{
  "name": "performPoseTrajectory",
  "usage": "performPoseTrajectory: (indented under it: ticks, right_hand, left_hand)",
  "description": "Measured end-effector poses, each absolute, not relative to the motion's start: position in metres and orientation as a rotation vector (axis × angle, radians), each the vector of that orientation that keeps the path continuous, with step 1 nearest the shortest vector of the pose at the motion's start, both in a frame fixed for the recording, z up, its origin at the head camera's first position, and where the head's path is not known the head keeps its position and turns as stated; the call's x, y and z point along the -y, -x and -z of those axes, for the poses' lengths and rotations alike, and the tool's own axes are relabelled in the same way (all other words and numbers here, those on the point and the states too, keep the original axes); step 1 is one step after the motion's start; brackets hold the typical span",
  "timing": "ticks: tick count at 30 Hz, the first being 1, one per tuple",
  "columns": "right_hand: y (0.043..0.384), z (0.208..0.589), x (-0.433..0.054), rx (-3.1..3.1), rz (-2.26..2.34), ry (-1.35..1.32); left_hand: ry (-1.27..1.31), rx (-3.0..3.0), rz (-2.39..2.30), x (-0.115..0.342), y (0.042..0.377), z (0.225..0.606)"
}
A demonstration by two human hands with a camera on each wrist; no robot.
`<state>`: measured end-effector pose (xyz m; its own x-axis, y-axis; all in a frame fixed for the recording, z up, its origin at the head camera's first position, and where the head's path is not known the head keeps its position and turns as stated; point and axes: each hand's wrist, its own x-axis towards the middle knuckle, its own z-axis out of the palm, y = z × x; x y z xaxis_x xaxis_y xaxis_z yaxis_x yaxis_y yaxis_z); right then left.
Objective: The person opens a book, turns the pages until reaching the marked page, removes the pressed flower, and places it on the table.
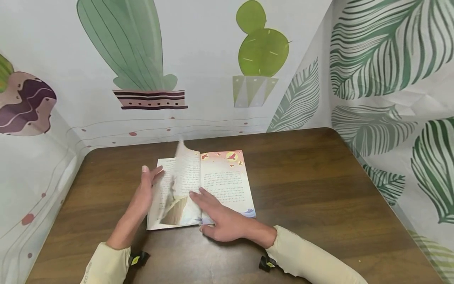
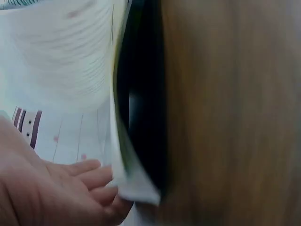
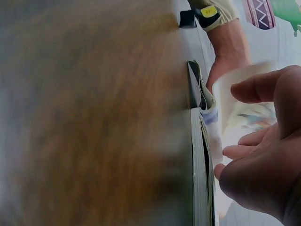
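Note:
An open book (image 1: 225,179) lies on the table, its right page printed with text under a pink top border with birds. One page (image 1: 187,173) stands partly raised and curled over the left side, with a cliff-like picture at its foot. My left hand (image 1: 143,193) is at the book's left edge, thumb up and fingers extended; the left wrist view shows its fingers (image 2: 96,178) against the page edges. Over the lower middle of the book, my right hand (image 1: 223,221) reaches with extended fingers to the raised page near the spine. In the right wrist view, its thumb (image 3: 256,88) stands apart from the fingers.
The brown wooden table (image 1: 301,189) extends on both sides of the book. Behind it hangs a white wall covering (image 1: 209,51) printed with cacti and leaves. Dark straps with yellow tags, such as the left strap (image 1: 140,259), sit at both sleeve cuffs.

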<state>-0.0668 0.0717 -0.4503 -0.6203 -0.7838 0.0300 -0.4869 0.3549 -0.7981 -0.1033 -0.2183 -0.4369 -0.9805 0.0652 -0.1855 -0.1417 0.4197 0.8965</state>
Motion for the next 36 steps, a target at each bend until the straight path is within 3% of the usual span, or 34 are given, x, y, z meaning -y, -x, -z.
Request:
performPoseTrajectory:
  ticks: [4, 10, 21, 28, 36]
  right_hand:
    - [0.066, 0.453, -0.068, -2.292, 1.078, 1.177]
    - [0.066, 0.456, -0.066, -2.326, 1.004, 1.242]
    - [0.076, 0.446, -0.076, -2.334, 0.914, 1.217]
    - [0.086, 0.438, -0.086, -2.606, 0.622, 1.096]
    - [0.088, 0.432, -0.106, -2.629, 0.573, 1.201]
  left_hand:
    - [0.059, -2.443, -1.652, 0.224, 0.106, 0.436]
    - [0.064, -2.619, -1.350, 0.222, 0.108, 0.435]
    - [-0.418, -2.821, -0.680, 0.222, 0.101, 0.463]
    - [-0.441, -2.810, -0.662, 0.226, 0.102, 0.468]
    - [-0.414, -2.796, -0.644, 0.225, 0.101, 0.466]
